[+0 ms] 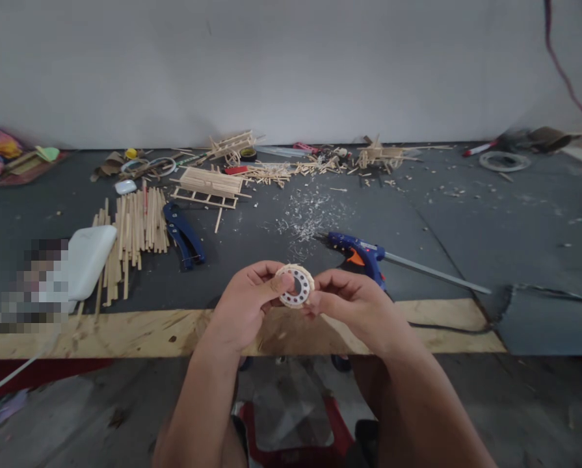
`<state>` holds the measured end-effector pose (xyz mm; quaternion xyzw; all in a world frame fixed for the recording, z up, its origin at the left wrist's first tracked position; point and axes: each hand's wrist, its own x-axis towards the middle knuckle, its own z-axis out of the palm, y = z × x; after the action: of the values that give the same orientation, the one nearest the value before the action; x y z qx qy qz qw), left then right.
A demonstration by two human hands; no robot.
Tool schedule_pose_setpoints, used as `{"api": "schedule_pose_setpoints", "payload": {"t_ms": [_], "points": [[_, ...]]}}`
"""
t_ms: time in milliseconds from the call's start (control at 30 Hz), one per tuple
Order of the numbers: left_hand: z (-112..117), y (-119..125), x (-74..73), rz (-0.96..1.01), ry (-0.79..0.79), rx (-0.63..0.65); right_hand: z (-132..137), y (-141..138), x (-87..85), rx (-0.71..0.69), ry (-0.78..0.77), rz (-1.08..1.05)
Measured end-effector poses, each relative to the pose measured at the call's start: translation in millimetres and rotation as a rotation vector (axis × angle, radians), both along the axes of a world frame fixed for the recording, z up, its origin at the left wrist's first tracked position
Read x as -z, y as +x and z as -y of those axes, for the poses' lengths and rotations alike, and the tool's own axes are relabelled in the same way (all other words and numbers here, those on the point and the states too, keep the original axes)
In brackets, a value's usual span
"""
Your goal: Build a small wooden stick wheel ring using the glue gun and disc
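Between my hands, above the table's front edge, is a small white ring with a row of round holes and a pale, rough rim. My left hand pinches it from the left, thumb lying across its face. From the right, my right hand has its closed fingertips at the ring's lower right rim. Whether those fingertips also hold some small piece is hidden. Just beyond my right hand lies a blue glue gun with an orange trigger and a long glue stick out of its back.
Left of my hands lie a blue cutter tool, a bundle of wooden sticks and a white device with a cable. Farther back are a stick-built model, a second wooden model, short stick pieces and white glue strands.
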<state>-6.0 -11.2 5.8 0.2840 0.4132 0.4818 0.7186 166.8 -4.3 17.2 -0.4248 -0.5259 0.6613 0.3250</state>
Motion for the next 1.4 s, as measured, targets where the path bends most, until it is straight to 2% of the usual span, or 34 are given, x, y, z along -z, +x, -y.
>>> {"api": "schedule_pose_setpoints", "payload": {"t_ms": [233, 500, 1000, 1200, 1400], "points": [[-1, 1, -1.9, -0.052, 0.003, -0.062, -1, 0, -0.5, 0.013, 0.020, 0.025], [0, 2, -2.1, -0.087, -0.002, -0.047, -2, -2, 3.0, 0.054, 0.077, 0.106], [0, 2, 0.7, -0.015, -0.007, 0.006, -1, 0, 0.6, 0.040, 0.042, 0.013], [1, 5, 6.4, -0.159, 0.085, -0.122, -3, -2, 3.6, 0.103, 0.036, -0.009], [2, 6, 9.0, -0.141, 0.130, -0.048, -5, 0, 5.9, 0.224, 0.064, 0.031]]}}
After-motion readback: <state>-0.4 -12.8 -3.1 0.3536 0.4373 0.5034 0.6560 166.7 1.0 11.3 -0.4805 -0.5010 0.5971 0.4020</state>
